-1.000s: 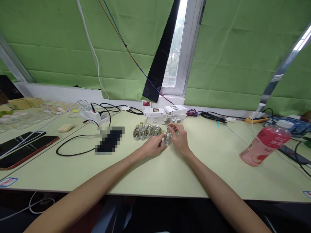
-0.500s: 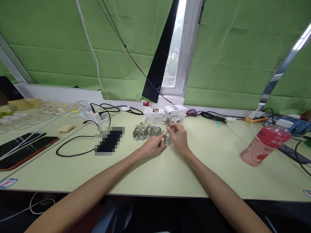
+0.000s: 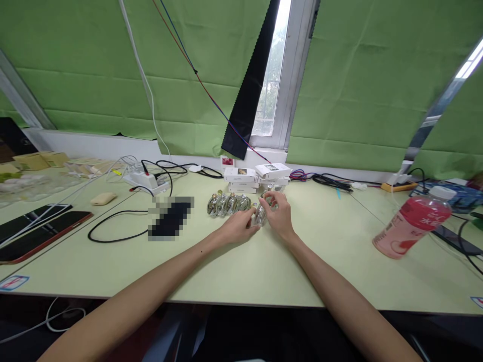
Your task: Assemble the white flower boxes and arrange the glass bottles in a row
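Near the middle of the table a small round clear bottle stands upright between my two hands. My left hand is closed on its left side, thumb low and fingers behind. At its top, the thumb and fingertips of my right hand are pinched together; the small part under them is hidden. Left of the held bottle, several similar round bottles with gold-coloured tops stand in a tight row. Stacked white boxes with small pictures on them are just behind.
A pink drink bottle stands at the right. On the left lie a pixelated dark device with a black cable, two phones, a cream-coloured case and a power strip. Cables run along the back.
My right fingertips have shifted slightly over the top of the held bottle, covering its gold-coloured part. Both hands otherwise stay in the same place.
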The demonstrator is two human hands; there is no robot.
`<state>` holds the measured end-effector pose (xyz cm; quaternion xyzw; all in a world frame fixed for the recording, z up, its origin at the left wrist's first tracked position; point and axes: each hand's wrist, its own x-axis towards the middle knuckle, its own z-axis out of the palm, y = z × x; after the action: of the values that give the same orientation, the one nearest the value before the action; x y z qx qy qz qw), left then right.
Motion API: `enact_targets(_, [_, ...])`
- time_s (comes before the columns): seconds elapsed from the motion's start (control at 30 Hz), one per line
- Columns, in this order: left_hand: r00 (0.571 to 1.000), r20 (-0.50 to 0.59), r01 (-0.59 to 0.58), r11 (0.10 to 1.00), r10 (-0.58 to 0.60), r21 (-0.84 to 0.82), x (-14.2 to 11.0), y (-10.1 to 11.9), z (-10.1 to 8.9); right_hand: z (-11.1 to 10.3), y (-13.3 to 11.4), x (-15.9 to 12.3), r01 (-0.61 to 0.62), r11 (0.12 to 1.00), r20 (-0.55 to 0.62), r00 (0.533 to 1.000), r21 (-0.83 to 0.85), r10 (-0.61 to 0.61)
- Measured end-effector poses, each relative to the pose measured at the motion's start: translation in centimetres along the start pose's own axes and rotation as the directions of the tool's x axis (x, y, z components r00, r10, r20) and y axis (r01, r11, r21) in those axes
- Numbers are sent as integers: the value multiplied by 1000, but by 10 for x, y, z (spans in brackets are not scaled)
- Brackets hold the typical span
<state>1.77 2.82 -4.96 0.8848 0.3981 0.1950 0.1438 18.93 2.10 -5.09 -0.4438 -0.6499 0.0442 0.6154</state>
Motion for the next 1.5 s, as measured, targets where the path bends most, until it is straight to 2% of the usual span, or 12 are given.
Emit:
enact_targets(0.17, [1000, -4, -10, 1000, 10, 7, 0, -3, 1, 0, 1, 0, 10, 999, -11, 1000, 44, -10])
enact_targets(0.47, [1000, -2, -17, 1000, 17, -2, -1, -1, 1, 1, 3, 0, -42, 994, 33, 999, 104, 39])
enact_targets(0.83, [1000, 7, -18, 1000, 18, 7, 0, -1, 1, 1, 0, 2, -67, 996, 6, 998, 60, 66])
enact_targets(1.5, [1000, 5, -19, 1000, 19, 17, 1, -1, 1, 2, 0, -1, -18, 998, 8, 1000, 66, 18])
